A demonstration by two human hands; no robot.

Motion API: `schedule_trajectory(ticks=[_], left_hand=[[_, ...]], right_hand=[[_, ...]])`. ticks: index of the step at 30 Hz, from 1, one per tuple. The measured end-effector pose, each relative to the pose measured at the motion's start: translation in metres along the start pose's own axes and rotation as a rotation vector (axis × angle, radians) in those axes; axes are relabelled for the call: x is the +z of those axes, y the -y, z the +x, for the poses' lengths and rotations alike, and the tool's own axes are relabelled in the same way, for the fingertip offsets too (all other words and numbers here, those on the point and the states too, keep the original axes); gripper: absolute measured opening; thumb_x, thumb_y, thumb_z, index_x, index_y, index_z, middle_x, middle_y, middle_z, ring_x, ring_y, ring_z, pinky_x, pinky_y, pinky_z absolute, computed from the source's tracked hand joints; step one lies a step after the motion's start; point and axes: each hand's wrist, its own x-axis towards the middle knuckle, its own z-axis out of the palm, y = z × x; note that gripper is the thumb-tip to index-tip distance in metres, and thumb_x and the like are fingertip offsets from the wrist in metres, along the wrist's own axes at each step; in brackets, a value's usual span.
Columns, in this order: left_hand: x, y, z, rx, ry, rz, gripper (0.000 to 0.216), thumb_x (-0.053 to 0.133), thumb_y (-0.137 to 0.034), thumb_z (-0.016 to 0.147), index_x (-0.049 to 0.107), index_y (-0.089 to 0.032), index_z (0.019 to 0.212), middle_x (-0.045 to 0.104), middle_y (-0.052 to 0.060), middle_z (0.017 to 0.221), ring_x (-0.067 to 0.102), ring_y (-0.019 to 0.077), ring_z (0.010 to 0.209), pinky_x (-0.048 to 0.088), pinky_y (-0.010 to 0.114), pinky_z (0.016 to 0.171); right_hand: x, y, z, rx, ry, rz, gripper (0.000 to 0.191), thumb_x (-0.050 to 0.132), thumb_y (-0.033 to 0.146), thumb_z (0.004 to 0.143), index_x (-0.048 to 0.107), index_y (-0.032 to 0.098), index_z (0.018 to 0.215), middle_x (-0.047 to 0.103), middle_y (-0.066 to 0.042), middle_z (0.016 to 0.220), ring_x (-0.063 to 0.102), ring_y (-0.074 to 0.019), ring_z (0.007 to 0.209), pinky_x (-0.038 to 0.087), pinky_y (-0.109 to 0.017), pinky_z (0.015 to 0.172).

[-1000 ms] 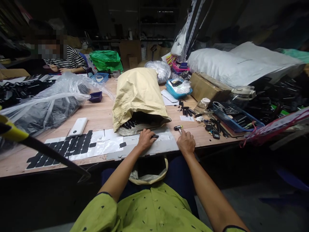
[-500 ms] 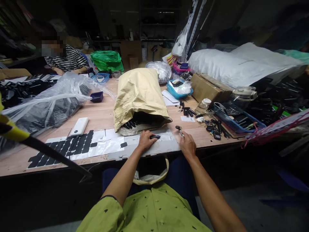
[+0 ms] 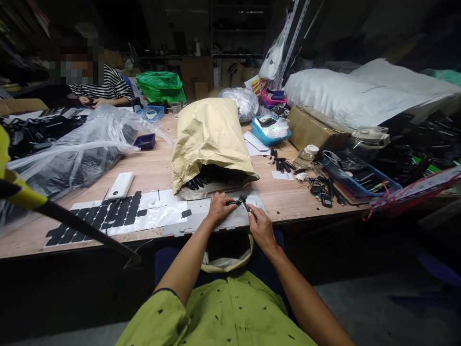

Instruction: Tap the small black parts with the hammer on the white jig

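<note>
My left hand (image 3: 219, 207) rests on a grey board (image 3: 201, 218) at the table's front edge. Its fingers pinch a small black elongated part (image 3: 233, 203), whose exact kind I cannot make out. From the right, my right hand (image 3: 261, 226) grips a small hammer-like tool (image 3: 245, 201) by its handle. The tool's dark round head is at the tip of the black part; whether they touch is unclear. Just behind my hands lies a beige woven sack (image 3: 211, 139), its mouth facing me. Several black parts (image 3: 196, 182) show inside the mouth.
Left of the board are a sheet of black stickers (image 3: 124, 211) and a white power bank (image 3: 121, 185). Rightward lie loose black parts (image 3: 283, 164), a jar (image 3: 306, 156) and a blue basket (image 3: 360, 178). A yellow-and-black bar (image 3: 72, 221) crosses the left foreground. Another person sits far left.
My right hand has moved left with the tool, bringing its head to the black part. My left hand stays on the board, still pinching the part.
</note>
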Motion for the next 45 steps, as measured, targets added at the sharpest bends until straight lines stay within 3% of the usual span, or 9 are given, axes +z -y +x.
schedule_trajectory(ticks=[8, 16, 22, 26, 35, 41, 45], left_hand=[[0.002, -0.001, 0.001, 0.008, 0.004, -0.004, 0.020, 0.072, -0.037, 0.082, 0.080, -0.031, 0.099, 0.065, 0.004, 0.088, 0.051, 0.0255, 0.098, 0.039, 0.041, 0.092], [0.005, -0.003, 0.001, -0.002, -0.012, -0.022, 0.018, 0.074, -0.034, 0.080, 0.080, -0.032, 0.096, 0.065, 0.004, 0.086, 0.051, 0.0254, 0.097, 0.039, 0.041, 0.091], [0.004, -0.008, 0.000, -0.011, -0.016, -0.020, 0.018, 0.075, -0.033, 0.077, 0.080, -0.029, 0.094, 0.065, 0.005, 0.087, 0.052, 0.0276, 0.098, 0.040, 0.043, 0.092], [0.001, -0.010, 0.000, -0.019, 0.004, -0.014, 0.019, 0.077, -0.032, 0.075, 0.080, -0.027, 0.093, 0.066, 0.005, 0.089, 0.053, 0.0285, 0.099, 0.041, 0.044, 0.092], [-0.001, -0.008, -0.002, -0.014, 0.013, 0.004, 0.019, 0.075, -0.033, 0.077, 0.080, -0.026, 0.093, 0.065, 0.005, 0.089, 0.052, 0.0267, 0.098, 0.041, 0.041, 0.092], [-0.001, -0.003, -0.007, 0.108, 0.036, -0.002, 0.014, 0.079, -0.033, 0.073, 0.080, -0.027, 0.085, 0.065, 0.004, 0.094, 0.052, 0.0256, 0.100, 0.041, 0.041, 0.093], [-0.003, 0.006, -0.045, 0.262, 0.082, -0.019, 0.017, 0.082, -0.032, 0.070, 0.079, -0.026, 0.086, 0.065, 0.006, 0.108, 0.053, 0.0265, 0.106, 0.041, 0.042, 0.096]], right_hand=[[0.002, 0.006, 0.002, -0.025, -0.021, 0.002, 0.038, 0.042, 0.024, 0.092, 0.071, 0.022, 0.117, 0.073, -0.010, 0.111, 0.066, -0.0226, 0.106, 0.053, -0.038, 0.095], [0.004, 0.001, 0.001, -0.043, 0.046, -0.029, 0.037, 0.043, 0.022, 0.090, 0.072, 0.022, 0.113, 0.073, -0.009, 0.105, 0.066, -0.0213, 0.098, 0.053, -0.035, 0.090], [-0.027, -0.033, 0.023, 0.061, -0.054, -0.360, 0.036, 0.046, 0.018, 0.089, 0.072, 0.021, 0.115, 0.069, -0.009, 0.099, 0.061, -0.0204, 0.090, 0.048, -0.031, 0.079], [-0.043, -0.053, 0.043, 0.183, -0.031, -0.614, 0.034, 0.053, 0.014, 0.087, 0.074, 0.023, 0.113, 0.063, -0.008, 0.089, 0.055, -0.0188, 0.082, 0.039, -0.028, 0.067], [-0.029, -0.053, 0.050, 0.191, -0.078, -0.799, 0.036, 0.047, 0.017, 0.092, 0.069, 0.019, 0.120, 0.059, -0.011, 0.093, 0.050, -0.0213, 0.084, 0.031, -0.030, 0.063], [-0.022, -0.058, 0.051, 0.146, -0.097, -0.849, 0.035, 0.048, 0.019, 0.091, 0.067, 0.018, 0.120, 0.057, -0.011, 0.092, 0.050, -0.0224, 0.085, 0.033, -0.030, 0.065], [-0.019, -0.059, 0.052, 0.146, -0.108, -0.850, 0.035, 0.047, 0.019, 0.091, 0.067, 0.018, 0.119, 0.058, -0.011, 0.093, 0.051, -0.0229, 0.086, 0.034, -0.030, 0.066]])
